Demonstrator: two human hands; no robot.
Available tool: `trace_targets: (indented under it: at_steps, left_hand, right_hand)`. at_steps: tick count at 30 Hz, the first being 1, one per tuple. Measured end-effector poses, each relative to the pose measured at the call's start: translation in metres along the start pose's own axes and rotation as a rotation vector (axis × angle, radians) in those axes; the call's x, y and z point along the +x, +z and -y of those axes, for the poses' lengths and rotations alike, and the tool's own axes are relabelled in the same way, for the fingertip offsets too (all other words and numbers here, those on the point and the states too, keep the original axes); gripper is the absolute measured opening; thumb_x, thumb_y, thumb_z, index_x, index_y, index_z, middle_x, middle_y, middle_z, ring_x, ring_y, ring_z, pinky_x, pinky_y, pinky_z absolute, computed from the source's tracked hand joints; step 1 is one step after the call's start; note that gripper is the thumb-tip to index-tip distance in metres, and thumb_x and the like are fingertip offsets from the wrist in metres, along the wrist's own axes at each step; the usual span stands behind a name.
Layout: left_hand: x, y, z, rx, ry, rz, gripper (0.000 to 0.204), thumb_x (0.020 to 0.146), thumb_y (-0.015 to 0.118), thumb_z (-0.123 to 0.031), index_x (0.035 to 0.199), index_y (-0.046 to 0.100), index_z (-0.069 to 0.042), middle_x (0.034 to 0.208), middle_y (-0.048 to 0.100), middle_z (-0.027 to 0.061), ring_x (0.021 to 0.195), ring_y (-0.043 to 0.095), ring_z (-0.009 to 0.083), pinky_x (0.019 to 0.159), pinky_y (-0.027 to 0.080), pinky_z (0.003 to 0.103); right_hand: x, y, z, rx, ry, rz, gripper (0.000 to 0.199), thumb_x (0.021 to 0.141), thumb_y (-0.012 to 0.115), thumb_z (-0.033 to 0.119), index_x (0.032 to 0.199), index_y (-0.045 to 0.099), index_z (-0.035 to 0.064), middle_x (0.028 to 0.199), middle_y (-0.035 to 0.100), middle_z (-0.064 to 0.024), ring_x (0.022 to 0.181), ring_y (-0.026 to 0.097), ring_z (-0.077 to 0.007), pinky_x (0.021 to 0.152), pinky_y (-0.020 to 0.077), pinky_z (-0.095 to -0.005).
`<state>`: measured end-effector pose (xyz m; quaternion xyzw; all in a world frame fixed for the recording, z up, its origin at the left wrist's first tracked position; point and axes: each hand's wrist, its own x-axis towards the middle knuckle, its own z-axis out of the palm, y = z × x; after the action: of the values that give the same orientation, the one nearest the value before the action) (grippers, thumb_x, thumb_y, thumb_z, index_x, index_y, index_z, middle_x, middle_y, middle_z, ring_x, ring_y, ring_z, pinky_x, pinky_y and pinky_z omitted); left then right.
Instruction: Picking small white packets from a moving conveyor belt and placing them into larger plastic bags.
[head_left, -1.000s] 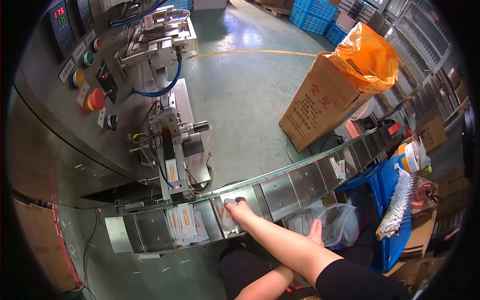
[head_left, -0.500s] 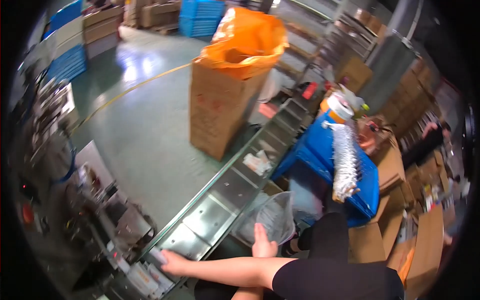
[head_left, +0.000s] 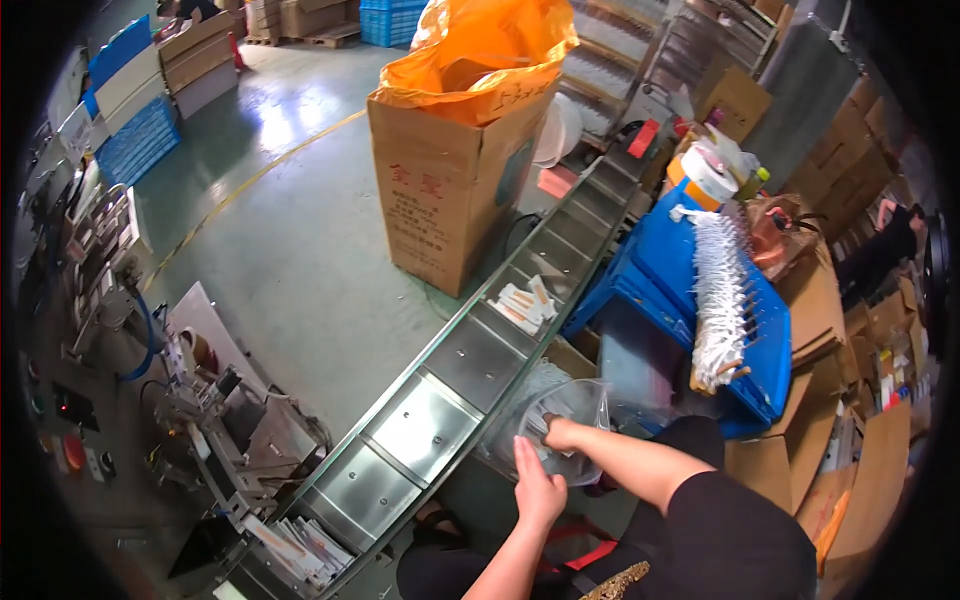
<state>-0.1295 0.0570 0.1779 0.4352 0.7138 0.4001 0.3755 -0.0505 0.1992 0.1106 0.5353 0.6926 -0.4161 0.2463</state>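
My right hand [head_left: 562, 434] reaches in from the right, its fingers down inside a clear plastic bag [head_left: 590, 405] and mostly hidden. Slim white pieces [head_left: 537, 418] show by its fingertips; whether it grips them is unclear. Against the near side of the bag stands my left hand [head_left: 540, 490], fingers stretched upward and thumb apart. The bag sits beside a metal conveyor [head_left: 425, 415] divided into compartments. One pile of slim white packets [head_left: 525, 305] lies farther up the conveyor, and another bunch of packets [head_left: 305, 548] lies in a near-left compartment.
Beyond the conveyor stands a tall cardboard box [head_left: 430, 200] lined with an orange bag [head_left: 480, 70]. Right of the conveyor, a blue bin [head_left: 760, 340] bears a white bristly roll [head_left: 718, 300]. Machinery [head_left: 215, 420] flanks the left side; cardboard boxes [head_left: 870, 490] crowd the right.
My right hand has come back from the near-left end of the conveyor, where it held a whitish packet, into the clear bag. My left hand has stayed by the bag, shifting slightly.
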Motion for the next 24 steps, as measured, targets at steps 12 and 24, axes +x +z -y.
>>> trace_targets:
  at_steps: [12, 24]
  left_hand:
    - [0.000, 0.000, -0.014, 0.074, 0.046, 0.133, 0.076, 0.067, 0.049, -0.005, 0.135, 0.014, 0.002, 0.139, 0.019, 0.0225, 0.126, 0.027, 0.0349, 0.093, 0.039, 0.037]
    - [0.032, 0.004, -0.072, 0.728, 0.510, 0.144, 0.074, 0.065, 0.067, -0.022, 0.131, 0.035, -0.011, 0.137, 0.019, 0.0271, 0.098, 0.053, 0.0394, 0.077, 0.047, 0.042]
  right_hand:
    - [0.002, -0.045, -0.016, -0.206, 0.057, -0.348, 0.057, 0.069, 0.064, 0.041, 0.113, 0.052, 0.0074, 0.122, 0.044, -0.0155, 0.116, 0.040, -0.0313, 0.099, 0.0253, -0.0507]
    - [-0.123, 0.016, -0.119, 0.642, -0.618, -0.858, 0.022, 0.080, 0.053, 0.016, 0.098, 0.055, 0.0043, 0.093, 0.053, -0.0112, 0.083, 0.055, -0.0247, 0.073, 0.0440, -0.0315]
